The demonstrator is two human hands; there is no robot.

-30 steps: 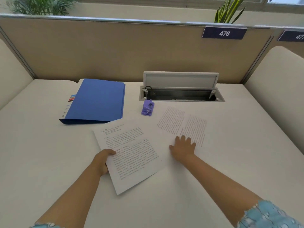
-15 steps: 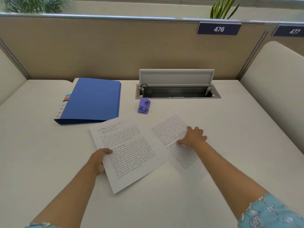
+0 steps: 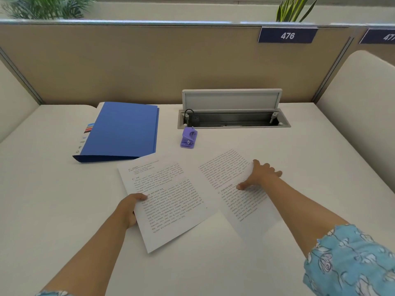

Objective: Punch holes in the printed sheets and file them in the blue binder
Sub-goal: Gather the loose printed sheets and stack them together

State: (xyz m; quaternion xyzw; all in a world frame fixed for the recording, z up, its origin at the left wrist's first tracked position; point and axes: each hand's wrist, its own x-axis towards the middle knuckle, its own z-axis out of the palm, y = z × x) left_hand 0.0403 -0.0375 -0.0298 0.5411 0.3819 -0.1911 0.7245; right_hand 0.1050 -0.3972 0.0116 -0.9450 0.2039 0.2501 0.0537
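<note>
Sheets: left hand [image 3: 128, 210] pinches left sheet [image 3: 168, 201] | right hand [image 3: 261, 175] pinches right sheet [image 3: 226, 174]

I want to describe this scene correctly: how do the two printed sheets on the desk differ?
The left sheet lies nearer the blue binder; the right sheet lies nearer the purple hole punch.
The left hand grips the left sheet at its left edge; the right hand pinches the right sheet at its right edge.
The left sheet overlaps the right sheet where they meet.
Both are white, printed pages, turned askew on the desk.
</note>
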